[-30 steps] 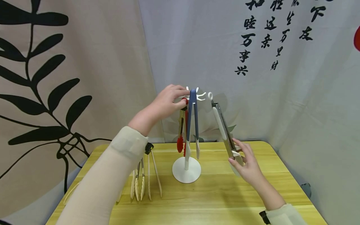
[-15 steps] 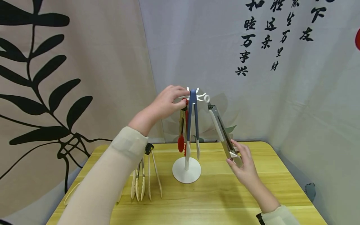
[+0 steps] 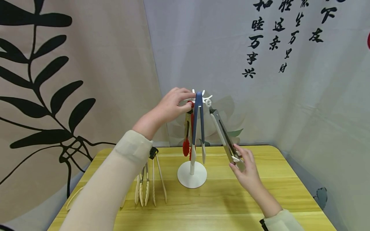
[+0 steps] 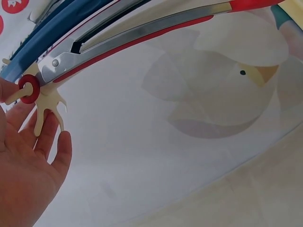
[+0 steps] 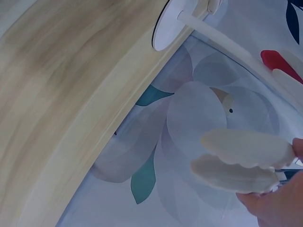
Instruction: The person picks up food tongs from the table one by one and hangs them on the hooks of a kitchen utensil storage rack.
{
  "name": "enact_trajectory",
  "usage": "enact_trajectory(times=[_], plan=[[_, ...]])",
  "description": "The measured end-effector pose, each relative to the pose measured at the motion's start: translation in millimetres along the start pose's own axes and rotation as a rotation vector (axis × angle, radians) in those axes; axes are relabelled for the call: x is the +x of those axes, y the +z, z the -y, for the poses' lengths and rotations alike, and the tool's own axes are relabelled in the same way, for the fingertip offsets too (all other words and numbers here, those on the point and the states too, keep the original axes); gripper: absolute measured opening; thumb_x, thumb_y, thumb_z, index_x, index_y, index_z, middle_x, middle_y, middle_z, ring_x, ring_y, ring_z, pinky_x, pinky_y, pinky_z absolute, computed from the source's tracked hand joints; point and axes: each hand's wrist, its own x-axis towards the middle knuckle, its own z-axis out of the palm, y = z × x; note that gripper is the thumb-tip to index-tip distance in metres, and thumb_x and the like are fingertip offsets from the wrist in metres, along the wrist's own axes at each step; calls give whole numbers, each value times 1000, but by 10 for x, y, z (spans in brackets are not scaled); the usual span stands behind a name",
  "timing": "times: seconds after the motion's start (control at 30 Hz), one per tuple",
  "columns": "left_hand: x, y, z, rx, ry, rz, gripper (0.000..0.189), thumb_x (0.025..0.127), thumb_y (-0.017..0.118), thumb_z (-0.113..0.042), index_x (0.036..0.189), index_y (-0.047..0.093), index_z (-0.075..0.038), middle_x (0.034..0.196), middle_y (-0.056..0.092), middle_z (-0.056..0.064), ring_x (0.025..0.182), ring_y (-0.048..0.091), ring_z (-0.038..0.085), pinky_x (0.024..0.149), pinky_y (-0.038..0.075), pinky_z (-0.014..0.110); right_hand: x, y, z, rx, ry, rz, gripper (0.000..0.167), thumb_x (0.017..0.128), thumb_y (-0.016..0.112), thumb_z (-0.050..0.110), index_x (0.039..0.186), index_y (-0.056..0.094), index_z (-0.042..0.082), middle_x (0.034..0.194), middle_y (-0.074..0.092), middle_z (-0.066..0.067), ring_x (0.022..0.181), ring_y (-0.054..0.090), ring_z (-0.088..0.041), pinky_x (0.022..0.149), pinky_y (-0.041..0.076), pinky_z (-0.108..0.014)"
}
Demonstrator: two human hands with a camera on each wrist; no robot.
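My left hand (image 3: 177, 100) grips the top of a white hook rack (image 3: 192, 181), its thumb near a hook (image 4: 47, 106) that carries red-trimmed steel tongs (image 4: 94, 49). Blue-handled tongs (image 3: 195, 123) hang at the front of the rack. With its fingers and thumb, my right hand (image 3: 247, 171) holds white-and-steel tongs (image 3: 222, 130) near their head end, tilted, the white ring (image 3: 208, 102) up beside the rack's right-hand hooks. In the right wrist view their two pale scalloped heads (image 5: 244, 146) lie close together, pointing away from the hand (image 5: 281, 203).
Several more tongs (image 3: 146, 187) stand on the wooden table (image 3: 208, 205) left of the rack, partly behind my left sleeve (image 3: 98, 186). A printed cloth (image 3: 202, 48) hangs close behind the table's back edge.
My right hand has moved left with the white-and-steel tongs, bringing their ring from apart from the rack to right at its hooks. The left hand has stayed on the rack.
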Motion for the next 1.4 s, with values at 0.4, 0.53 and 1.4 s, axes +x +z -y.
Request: enact_trajectory(times=[0.4, 0.53, 1.4], plan=[[2, 10, 5, -12, -6, -5, 41, 92, 51, -22, 133, 56, -20, 134, 51, -3, 118, 39, 15, 96, 39, 36, 18, 99, -9, -3, -7, -6, 76, 78, 72, -5, 142, 41, 21, 118, 44, -11, 103, 40, -12, 88, 40, -46], [-4, 7, 4, -19, -13, -10, 41, 92, 51, -22, 133, 56, -19, 134, 51, -3, 118, 39, 15, 96, 40, 36, 33, 111, -9, -16, -24, -11, 76, 78, 71, -5, 143, 41, 21, 119, 44, -11, 104, 41, -12, 88, 40, -44], [-20, 28, 14, -17, -11, -18, 40, 93, 50, -22, 133, 56, -20, 134, 52, -2, 117, 39, 16, 96, 40, 36, 24, 371, -16, 21, -31, -14, 82, 72, 77, -4, 142, 38, 17, 124, 41, -17, 105, 43, -22, 92, 39, -53]])
